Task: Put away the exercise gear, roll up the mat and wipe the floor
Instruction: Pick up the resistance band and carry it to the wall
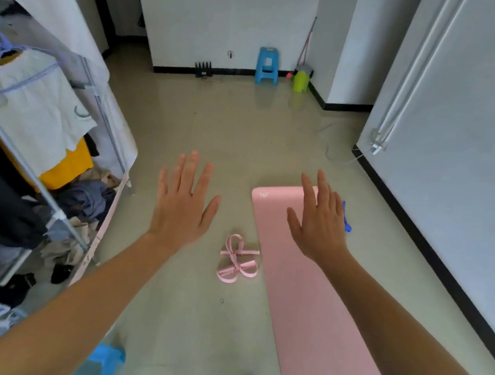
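A pink exercise mat (pixel 313 304) lies unrolled on the floor, running from the lower right toward the middle. A pink strap (pixel 238 261) lies tangled on the floor just left of the mat. A blue object (pixel 346 219) pokes out past the mat's far right edge, mostly hidden behind my right hand. My left hand (pixel 183 201) hovers flat with fingers spread above bare floor, left of the strap. My right hand (pixel 318 221) hovers flat over the mat's far end. Both hands hold nothing.
An open fabric wardrobe (pixel 37 136) full of clothes stands on the left. A blue stool (pixel 267 65), a green bin (pixel 301 80) and a leaning mop stand by the far wall. A white wall (pixel 462 151) runs along the right. A cable lies on the floor near it.
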